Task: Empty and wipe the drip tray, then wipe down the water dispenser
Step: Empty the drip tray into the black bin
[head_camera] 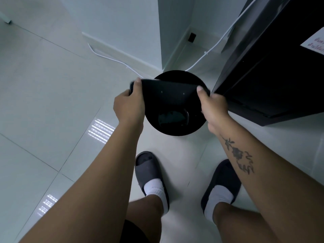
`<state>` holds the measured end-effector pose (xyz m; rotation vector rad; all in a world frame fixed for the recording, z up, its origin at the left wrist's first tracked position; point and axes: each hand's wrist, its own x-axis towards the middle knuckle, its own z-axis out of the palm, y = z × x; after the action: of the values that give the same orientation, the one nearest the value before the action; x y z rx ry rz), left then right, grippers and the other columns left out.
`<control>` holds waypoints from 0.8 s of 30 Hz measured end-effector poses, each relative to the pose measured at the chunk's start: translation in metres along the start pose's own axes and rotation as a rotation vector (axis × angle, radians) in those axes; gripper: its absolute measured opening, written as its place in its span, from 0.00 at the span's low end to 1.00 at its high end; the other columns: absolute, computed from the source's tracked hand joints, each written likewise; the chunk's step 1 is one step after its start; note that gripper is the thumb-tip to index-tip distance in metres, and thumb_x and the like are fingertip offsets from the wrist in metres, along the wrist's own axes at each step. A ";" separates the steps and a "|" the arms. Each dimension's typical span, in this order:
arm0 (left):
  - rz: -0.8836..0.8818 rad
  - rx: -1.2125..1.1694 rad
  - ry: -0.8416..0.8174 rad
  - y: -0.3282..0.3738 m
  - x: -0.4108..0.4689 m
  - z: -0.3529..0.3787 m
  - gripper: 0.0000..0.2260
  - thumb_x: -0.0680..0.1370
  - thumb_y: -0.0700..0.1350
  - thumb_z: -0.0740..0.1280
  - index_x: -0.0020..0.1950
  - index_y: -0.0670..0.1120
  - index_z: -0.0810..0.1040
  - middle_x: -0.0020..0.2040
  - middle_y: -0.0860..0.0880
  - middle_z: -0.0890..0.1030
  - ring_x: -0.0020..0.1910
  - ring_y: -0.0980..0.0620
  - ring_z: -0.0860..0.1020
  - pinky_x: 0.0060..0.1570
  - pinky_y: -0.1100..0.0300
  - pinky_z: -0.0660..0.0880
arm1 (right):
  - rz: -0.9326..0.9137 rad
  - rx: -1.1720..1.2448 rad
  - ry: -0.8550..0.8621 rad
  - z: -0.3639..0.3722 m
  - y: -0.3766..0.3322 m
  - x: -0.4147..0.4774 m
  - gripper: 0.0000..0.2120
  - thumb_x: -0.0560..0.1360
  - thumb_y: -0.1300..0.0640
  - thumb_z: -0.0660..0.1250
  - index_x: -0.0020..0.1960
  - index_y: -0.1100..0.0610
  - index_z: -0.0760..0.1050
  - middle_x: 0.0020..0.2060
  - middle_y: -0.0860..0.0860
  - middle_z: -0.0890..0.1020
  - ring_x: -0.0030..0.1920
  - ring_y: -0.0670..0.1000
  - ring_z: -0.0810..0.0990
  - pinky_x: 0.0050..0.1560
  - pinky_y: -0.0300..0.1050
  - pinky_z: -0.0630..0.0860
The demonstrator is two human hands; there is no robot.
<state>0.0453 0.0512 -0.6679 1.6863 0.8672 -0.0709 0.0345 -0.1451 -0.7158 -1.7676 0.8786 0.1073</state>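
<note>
I hold a black drip tray (169, 92) tilted over a round black bin (175, 127) on the floor. My left hand (128, 104) grips the tray's left end, thumb on top. My right hand (213, 104) grips its right end the same way. The tray's underside faces me, with two small dots on it. Something dark and glossy lies at the bottom of the bin. The black water dispenser (273, 71) stands just right of the bin, close to my right hand.
A white cable (112, 58) runs along the skirting board and up behind the dispenser. A white wall corner (161, 41) stands behind the bin. My feet in dark slippers (150, 174) stand on the glossy tiled floor (52, 102).
</note>
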 end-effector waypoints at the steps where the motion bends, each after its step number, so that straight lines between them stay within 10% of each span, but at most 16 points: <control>1: 0.005 -0.012 0.007 0.002 0.000 0.001 0.23 0.74 0.64 0.66 0.41 0.44 0.73 0.39 0.47 0.70 0.37 0.51 0.68 0.34 0.59 0.66 | -0.027 0.005 0.015 0.000 -0.003 -0.002 0.21 0.74 0.39 0.65 0.33 0.53 0.68 0.32 0.47 0.74 0.32 0.48 0.74 0.30 0.41 0.70; 8: 0.027 -0.024 0.021 0.004 -0.002 0.007 0.29 0.74 0.68 0.63 0.41 0.39 0.76 0.38 0.48 0.70 0.35 0.52 0.67 0.35 0.58 0.66 | 0.023 0.046 0.006 -0.002 -0.003 -0.007 0.22 0.75 0.36 0.62 0.37 0.55 0.70 0.37 0.49 0.77 0.37 0.49 0.76 0.34 0.43 0.73; 13: -0.118 -0.084 0.050 0.001 -0.001 -0.001 0.23 0.76 0.67 0.63 0.31 0.51 0.73 0.36 0.54 0.76 0.34 0.53 0.74 0.33 0.61 0.69 | 0.201 0.230 -0.009 0.001 -0.003 -0.009 0.24 0.75 0.34 0.61 0.48 0.56 0.75 0.57 0.57 0.79 0.57 0.56 0.80 0.59 0.58 0.77; 24: -0.342 -0.038 0.010 -0.008 0.015 -0.013 0.09 0.78 0.47 0.58 0.53 0.43 0.71 0.47 0.47 0.72 0.45 0.45 0.73 0.43 0.55 0.70 | 0.230 0.375 0.012 0.009 0.009 -0.006 0.18 0.75 0.48 0.69 0.53 0.62 0.75 0.53 0.59 0.81 0.54 0.59 0.81 0.58 0.58 0.79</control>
<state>0.0467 0.0706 -0.6774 1.4892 1.1510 -0.2765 0.0277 -0.1359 -0.7237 -1.3186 1.0356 0.0755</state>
